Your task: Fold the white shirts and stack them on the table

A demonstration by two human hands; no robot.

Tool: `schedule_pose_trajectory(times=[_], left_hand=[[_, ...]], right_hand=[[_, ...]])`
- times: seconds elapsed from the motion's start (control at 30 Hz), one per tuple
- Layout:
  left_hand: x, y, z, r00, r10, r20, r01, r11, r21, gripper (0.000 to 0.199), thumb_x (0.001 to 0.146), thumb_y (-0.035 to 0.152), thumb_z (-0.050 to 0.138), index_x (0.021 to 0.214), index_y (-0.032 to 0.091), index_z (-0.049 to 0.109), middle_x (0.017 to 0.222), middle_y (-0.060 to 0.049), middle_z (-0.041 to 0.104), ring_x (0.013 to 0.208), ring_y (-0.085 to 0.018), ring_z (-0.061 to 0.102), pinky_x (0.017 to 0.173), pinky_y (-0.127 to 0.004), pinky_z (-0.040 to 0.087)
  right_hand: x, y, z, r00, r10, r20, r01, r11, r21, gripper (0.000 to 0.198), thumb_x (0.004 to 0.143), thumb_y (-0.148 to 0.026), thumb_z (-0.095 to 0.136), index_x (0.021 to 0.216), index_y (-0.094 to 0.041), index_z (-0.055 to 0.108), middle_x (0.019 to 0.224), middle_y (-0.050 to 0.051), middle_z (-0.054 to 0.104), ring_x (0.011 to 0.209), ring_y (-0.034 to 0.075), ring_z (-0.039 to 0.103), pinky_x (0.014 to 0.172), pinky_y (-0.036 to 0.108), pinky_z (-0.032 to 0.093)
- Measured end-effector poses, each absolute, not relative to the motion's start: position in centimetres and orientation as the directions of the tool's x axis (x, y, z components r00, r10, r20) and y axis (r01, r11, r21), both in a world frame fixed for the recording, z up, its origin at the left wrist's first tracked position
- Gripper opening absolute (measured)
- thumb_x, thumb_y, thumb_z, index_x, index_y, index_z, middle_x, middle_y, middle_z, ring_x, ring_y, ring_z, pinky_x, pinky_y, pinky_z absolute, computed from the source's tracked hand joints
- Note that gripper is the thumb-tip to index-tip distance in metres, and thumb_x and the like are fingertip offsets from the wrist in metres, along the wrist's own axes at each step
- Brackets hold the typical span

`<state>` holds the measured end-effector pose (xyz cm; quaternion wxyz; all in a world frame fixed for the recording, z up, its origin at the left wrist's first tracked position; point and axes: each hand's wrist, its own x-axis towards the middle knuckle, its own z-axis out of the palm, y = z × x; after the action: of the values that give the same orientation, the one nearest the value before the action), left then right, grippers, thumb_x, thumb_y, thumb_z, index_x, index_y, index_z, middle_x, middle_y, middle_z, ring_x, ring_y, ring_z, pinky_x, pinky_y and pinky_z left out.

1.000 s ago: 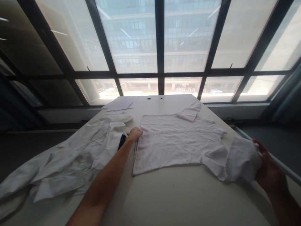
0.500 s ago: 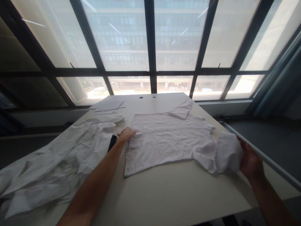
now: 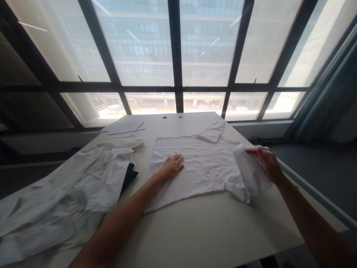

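Note:
A white shirt (image 3: 200,171) lies spread on the white table, its hem to the left. One sleeve (image 3: 212,131) is folded inward at the far side. My left hand (image 3: 171,166) rests flat on the left part of the shirt, fingers stretched out. At the right, my right hand (image 3: 266,162) is closed on the near sleeve (image 3: 252,175) and holds it raised off the table, so it hangs partly over the shirt's right end. The collar area is hidden behind this lifted cloth.
A crumpled heap of white clothes (image 3: 72,197) covers the table's left side, with a dark piece of cloth (image 3: 129,178) poking out. Paper sheets (image 3: 124,126) lie at the far left of the white table (image 3: 195,234). Beyond stand large windows (image 3: 206,44) and a curtain (image 3: 323,89).
My left hand has let go of the hem and moved right, flattening onto the shirt. My right hand has carried the sleeve up and leftward over the shirt's right end.

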<state>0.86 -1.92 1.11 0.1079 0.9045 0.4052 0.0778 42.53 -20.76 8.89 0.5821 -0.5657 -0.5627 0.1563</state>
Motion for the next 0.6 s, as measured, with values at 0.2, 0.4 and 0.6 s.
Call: schedule_pose_trajectory(times=[0.2, 0.4, 0.6], left_hand=[[0.2, -2.3, 0.8, 0.649, 0.757, 0.078, 0.702, -0.634, 0.325, 0.057, 0.1, 0.045, 0.041, 0.151, 0.021, 0.045, 0.163, -0.011, 0.033, 0.153, -0.027, 0.024, 0.124, -0.047, 0.011], [0.2, -2.0, 0.6, 0.613, 0.775, 0.155, 0.65, -0.606, 0.459, 0.05, 0.093, 0.041, 0.057, 0.14, 0.025, 0.059, 0.157, -0.011, 0.044, 0.148, -0.029, 0.034, 0.123, -0.046, 0.015], [2.3, -2.7, 3.0, 0.588, 0.757, 0.285, 0.325, -0.544, 0.774, 0.055, 0.089, 0.045, 0.066, 0.139, 0.024, 0.059, 0.148, -0.012, 0.055, 0.14, -0.029, 0.047, 0.119, -0.045, 0.03]], right_hand=[[36.8, -15.6, 10.5, -0.096, 0.944, 0.316, 0.514, 0.319, -0.796, 0.069, 0.09, -0.077, 0.043, 0.073, -0.02, 0.077, 0.078, 0.01, 0.076, 0.076, 0.026, 0.067, 0.08, 0.04, 0.051], [33.2, -13.0, 10.0, -0.371, 0.92, 0.128, 0.614, 0.346, -0.709, 0.063, 0.093, -0.071, 0.044, 0.069, -0.017, 0.068, 0.066, 0.004, 0.065, 0.063, 0.018, 0.054, 0.064, 0.03, 0.042], [30.5, -12.0, 12.1, -0.483, 0.868, 0.115, 0.572, 0.412, -0.709, 0.052, 0.093, -0.06, 0.052, 0.067, -0.017, 0.064, 0.064, 0.001, 0.06, 0.062, 0.014, 0.049, 0.059, 0.026, 0.036]])
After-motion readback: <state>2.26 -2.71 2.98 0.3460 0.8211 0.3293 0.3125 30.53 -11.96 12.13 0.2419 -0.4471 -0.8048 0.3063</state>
